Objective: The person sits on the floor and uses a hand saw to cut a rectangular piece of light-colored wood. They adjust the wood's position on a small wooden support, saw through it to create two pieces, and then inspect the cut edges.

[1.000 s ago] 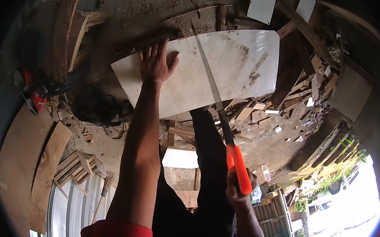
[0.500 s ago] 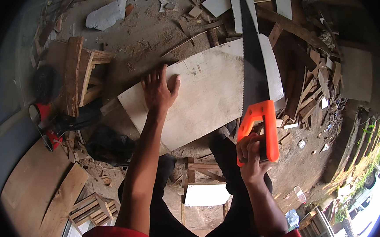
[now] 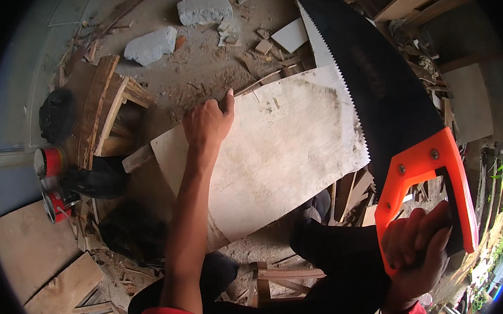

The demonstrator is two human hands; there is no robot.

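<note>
A pale plywood board [image 3: 268, 144] lies slanted in front of me, its surface stained and scuffed. My left hand [image 3: 207, 124] is at its far edge, fingers curled over the rim and thumb sticking out. In my right hand [image 3: 416, 240] is the orange handle of a handsaw [image 3: 374, 69], gripped with the fingers wrapped round it. The saw's wide dark blade points away from me and looms large, its toothed side toward the board. It covers the board's right end, and whether the teeth touch the wood I cannot tell.
A wooden stool-like frame [image 3: 108, 111] stands left of the board, near red cans [image 3: 50, 162] and a black plastic bag [image 3: 131, 232]. Broken concrete blocks [image 3: 205, 7] lie on the dusty floor beyond. Wood scraps crowd the right side. My legs straddle a small wooden frame [image 3: 286, 273].
My left hand has gone from lying spread on the board to curling over its far edge. The handsaw has moved right and closer to the camera, and its blade has tilted leftward.
</note>
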